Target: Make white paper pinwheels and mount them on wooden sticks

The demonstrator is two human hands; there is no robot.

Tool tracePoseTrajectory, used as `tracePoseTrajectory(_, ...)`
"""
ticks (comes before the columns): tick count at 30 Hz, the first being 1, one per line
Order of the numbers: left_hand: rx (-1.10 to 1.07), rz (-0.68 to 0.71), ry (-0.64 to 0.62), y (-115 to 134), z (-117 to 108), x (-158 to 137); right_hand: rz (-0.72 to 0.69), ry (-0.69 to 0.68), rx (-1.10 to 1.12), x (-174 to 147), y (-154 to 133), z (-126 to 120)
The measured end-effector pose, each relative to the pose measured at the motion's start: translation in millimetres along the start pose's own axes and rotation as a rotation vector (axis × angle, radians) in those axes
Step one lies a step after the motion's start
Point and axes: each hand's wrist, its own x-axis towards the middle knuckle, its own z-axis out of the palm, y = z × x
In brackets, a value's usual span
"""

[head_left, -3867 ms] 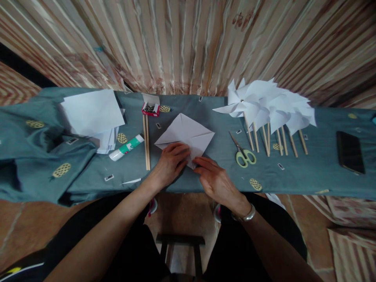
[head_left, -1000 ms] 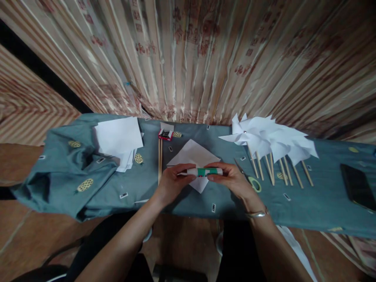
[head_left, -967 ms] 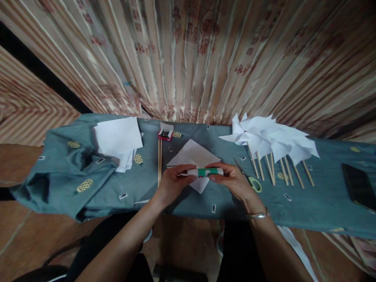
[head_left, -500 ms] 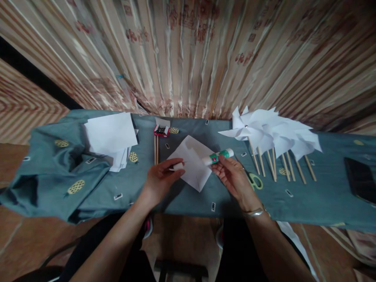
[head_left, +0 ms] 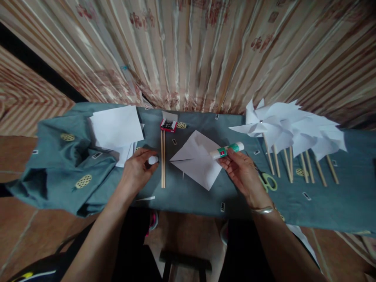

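A green and white glue stick [head_left: 227,150] is gripped by my right hand [head_left: 243,172], its end pointing left over the paper. Between the fingers of my left hand [head_left: 136,170] is a small white glue stick cap [head_left: 152,159]. The creased white paper square [head_left: 199,164] lies cornerwise on the cloth between my hands, with a slit at its left corner. Two wooden sticks [head_left: 163,164] lie just right of my left hand. Beyond them sits an open red box [head_left: 169,125] with small dark pins. Green-handled scissors [head_left: 268,182] rest beside my right wrist, partly hidden.
Several white paper pinwheels [head_left: 293,123] on wooden sticks overlap at the right. A stack of white paper [head_left: 117,127] lies at the left, near the bunched green tablecloth [head_left: 73,156]. Striped curtains [head_left: 188,58] hang behind the narrow table.
My left hand has moved left, away from the paper, with the cap in it. My right hand still holds the glue stick over the paper's right side. The view has shifted slightly.
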Motion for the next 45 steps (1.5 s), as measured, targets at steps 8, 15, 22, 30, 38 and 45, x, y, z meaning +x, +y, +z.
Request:
tracePoseTrajectory(8,0.215,0.269,0.199,18,3,-1,-0.083,-0.019,-0.173,-1,-2,1)
tracePoseTrajectory(15,0.087,0.555,-0.004,64,53,-16,-0.244,0.008,-0.349,-1,-2,12)
tracePoseTrajectory(22,0.157,0.442,-0.169,70,81,-21,-0.296,-0.067,-0.489,4,3,18)
tracePoseTrajectory(30,0.199,0.401,-0.249,75,80,-18,-0.310,-0.103,-0.591,9,4,17)
tracePoseTrajectory(38,0.184,0.385,-0.256,75,79,-19,-0.369,-0.075,-0.876,6,2,18)
tracePoseTrajectory(45,0.161,0.372,-0.264,76,80,-19,-0.414,-0.092,-1.093,4,0,20)
